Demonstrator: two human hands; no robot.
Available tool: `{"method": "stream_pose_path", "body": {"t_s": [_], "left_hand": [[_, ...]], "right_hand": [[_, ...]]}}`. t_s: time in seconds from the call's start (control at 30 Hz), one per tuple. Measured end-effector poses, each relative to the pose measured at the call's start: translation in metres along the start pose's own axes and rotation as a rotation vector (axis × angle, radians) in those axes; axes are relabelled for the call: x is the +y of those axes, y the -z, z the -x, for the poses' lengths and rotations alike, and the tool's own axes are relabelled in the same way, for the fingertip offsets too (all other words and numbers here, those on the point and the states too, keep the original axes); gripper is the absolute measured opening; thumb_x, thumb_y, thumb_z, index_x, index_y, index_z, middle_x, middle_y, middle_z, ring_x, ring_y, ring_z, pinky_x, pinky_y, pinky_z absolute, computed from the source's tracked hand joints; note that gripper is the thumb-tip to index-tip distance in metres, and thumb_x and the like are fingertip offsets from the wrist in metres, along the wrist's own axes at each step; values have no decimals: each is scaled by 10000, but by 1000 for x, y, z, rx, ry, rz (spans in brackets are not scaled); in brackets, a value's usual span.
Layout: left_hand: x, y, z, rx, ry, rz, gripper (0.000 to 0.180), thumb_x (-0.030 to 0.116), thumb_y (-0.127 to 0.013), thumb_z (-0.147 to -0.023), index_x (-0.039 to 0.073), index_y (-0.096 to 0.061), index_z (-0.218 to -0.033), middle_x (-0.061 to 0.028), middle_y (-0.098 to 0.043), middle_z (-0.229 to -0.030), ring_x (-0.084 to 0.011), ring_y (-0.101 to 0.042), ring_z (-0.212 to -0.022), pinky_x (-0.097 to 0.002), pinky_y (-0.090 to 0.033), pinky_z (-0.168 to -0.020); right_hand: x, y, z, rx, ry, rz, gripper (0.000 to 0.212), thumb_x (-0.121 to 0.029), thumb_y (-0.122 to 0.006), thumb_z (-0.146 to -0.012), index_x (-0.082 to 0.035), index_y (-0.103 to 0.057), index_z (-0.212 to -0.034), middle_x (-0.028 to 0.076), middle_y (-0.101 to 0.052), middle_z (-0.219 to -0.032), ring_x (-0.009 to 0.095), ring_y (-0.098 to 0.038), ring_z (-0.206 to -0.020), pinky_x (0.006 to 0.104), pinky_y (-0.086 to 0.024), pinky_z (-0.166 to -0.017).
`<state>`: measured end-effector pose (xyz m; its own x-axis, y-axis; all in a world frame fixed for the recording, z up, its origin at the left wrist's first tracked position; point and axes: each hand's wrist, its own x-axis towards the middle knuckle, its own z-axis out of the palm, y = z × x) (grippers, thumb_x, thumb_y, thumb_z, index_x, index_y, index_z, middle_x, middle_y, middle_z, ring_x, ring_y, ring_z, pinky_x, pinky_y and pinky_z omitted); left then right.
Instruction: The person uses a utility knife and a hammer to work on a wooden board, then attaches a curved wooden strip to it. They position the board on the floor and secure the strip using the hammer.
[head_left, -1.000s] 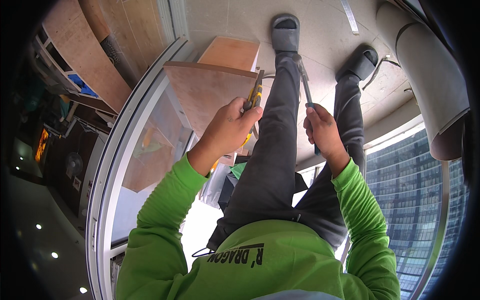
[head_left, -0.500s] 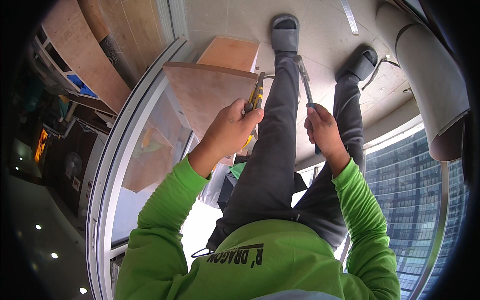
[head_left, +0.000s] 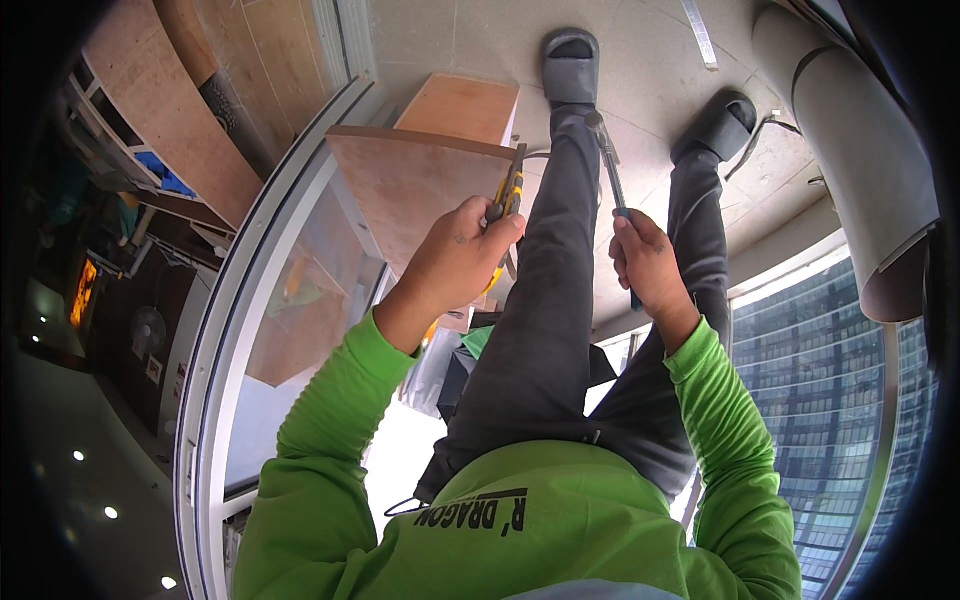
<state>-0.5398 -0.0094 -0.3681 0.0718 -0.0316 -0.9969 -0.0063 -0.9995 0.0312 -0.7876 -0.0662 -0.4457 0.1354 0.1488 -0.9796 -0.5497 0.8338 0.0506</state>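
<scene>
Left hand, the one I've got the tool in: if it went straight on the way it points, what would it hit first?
Probably your left trouser leg, up and right of the left hand and its yellow-and-grey tool. Depth is unclear; it might pass above.

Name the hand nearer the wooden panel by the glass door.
Left. The left hand appears at the right edge of the panel; the right hand is beyond the left trouser leg.
</scene>
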Motion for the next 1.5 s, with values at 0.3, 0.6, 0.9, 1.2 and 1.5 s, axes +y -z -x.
{"method": "stream_pose_path", "body": {"t_s": [0.3, 0.6, 0.9, 1.2, 1.5], "left_hand": [[-4, 0, 0, -16, 8, 30, 377, 314, -624, -988, -47, -636, -1098, -75, -642, -893, -133, -571, -837, -296, -469, -761], [-1, -1, 0, 6, -10, 36, 341, 309, -633, -987, -27, -640, -1037, -29, -590, -820, -104, -525, -785, -278, -437, -707], [-1, -1, -1, 15, -17, 49, 345, 316, -630, -983, -26, -639, -1027, -31, -590, -829, -108, -525, -799, -279, -434, -727], [6, 0, 1, 22, 68, -3, 346, 315, -630, -980, -26, -640, -1037, -31, -603, -848, -108, -527, -802, -280, -433, -727], [1, 1, -2, 23, 7, -57, 378, 331, -631, -984, -42, -635, -1048, -56, -605, -802, -131, -536, -733, -305, -452, -684]], "right_hand": [[2, 0, -1, -10, -18, -34, 274, -272, -524, -1066, -26, -609, -1151, -7, -527, -699, 63, -444, -500, 237, -363, -431], [5, 1, -3, -16, -31, -10, 298, -274, -524, -1065, -14, -603, -1187, 1, -531, -704, 64, -455, -508, 239, -370, -433], [5, 3, -2, -17, -4, 2, 246, -263, -510, -1064, -37, -586, -1004, 15, -540, -722, 79, -467, -514, 263, -394, -433], [12, 4, -5, -19, 5, -36, 255, -269, -519, -1067, -26, -598, -1067, 7, -535, -704, 64, -447, -491, 240, -369, -425], [15, 6, -7, -14, 40, 16, 262, -271, -507, -1065, -28, -594, -1018, 15, -527, -702, 74, -453, -496, 247, -374, -424]]}}
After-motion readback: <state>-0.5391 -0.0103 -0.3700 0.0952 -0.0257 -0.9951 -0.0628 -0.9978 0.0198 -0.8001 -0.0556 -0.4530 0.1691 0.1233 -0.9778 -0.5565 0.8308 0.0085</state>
